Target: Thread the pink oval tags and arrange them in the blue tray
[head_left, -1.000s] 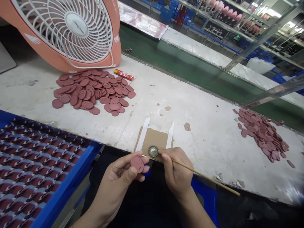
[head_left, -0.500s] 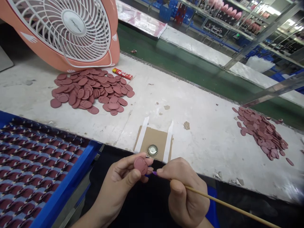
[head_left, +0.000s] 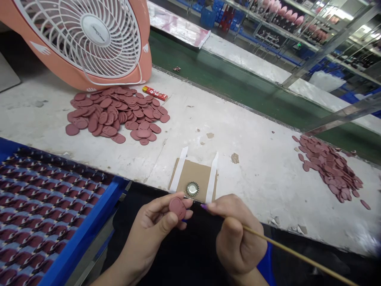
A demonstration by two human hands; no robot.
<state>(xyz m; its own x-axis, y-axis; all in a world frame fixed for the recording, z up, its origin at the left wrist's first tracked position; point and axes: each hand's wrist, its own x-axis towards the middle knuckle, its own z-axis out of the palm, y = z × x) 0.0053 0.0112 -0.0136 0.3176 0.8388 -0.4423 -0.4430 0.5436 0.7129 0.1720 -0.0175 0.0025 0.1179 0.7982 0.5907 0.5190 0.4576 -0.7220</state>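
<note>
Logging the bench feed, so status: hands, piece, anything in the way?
Left hand pinches maroon oval piece. Right hand grips thin stick, tip close beside piece. Nothing in the way.

Holds left hand [head_left: 154,225] just below the cardboard [head_left: 193,175], palm up, thumb pressing a red disc [head_left: 177,207] against curled fingers. Grips a thin stick [head_left: 297,255] in right hand [head_left: 238,235], fisted below and right of the cardboard, forefinger stretched toward the disc. Hands near, not touching; forearms drawn back from the cardboard.
</note>
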